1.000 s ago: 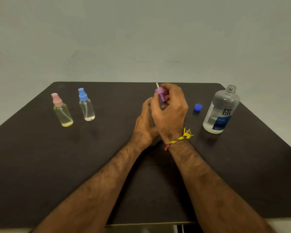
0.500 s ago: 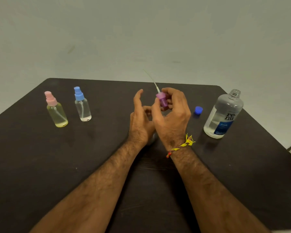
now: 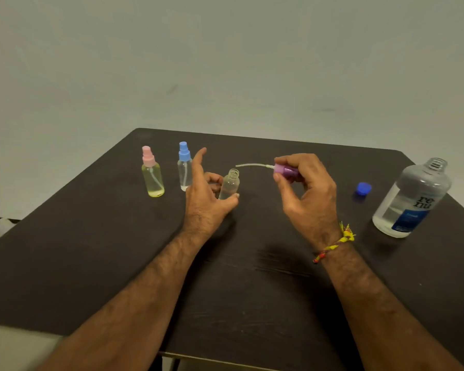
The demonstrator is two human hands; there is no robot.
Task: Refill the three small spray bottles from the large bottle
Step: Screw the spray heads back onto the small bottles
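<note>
My left hand [image 3: 206,199] grips a small clear bottle [image 3: 229,184] standing uncapped on the dark table [image 3: 91,250]; its index finger sticks up. My right hand [image 3: 306,194] holds the purple spray head [image 3: 285,170] sideways, its white tube [image 3: 252,165] pointing left above the open neck. A pink-capped bottle [image 3: 152,174] of yellowish liquid and a blue-capped clear bottle [image 3: 184,165] stand capped at the back left. The large clear bottle [image 3: 413,199] with a blue label stands uncapped at the right edge, partly filled.
The large bottle's blue cap [image 3: 363,189] lies on the table between my right hand and that bottle. A pale wall rises behind the table. The table's near edge and right corner are close to the large bottle.
My right hand has pulled the purple spray head out of the small bottle and moved it right, turning it sideways. The left hand stays on the bottle, which now shows.
</note>
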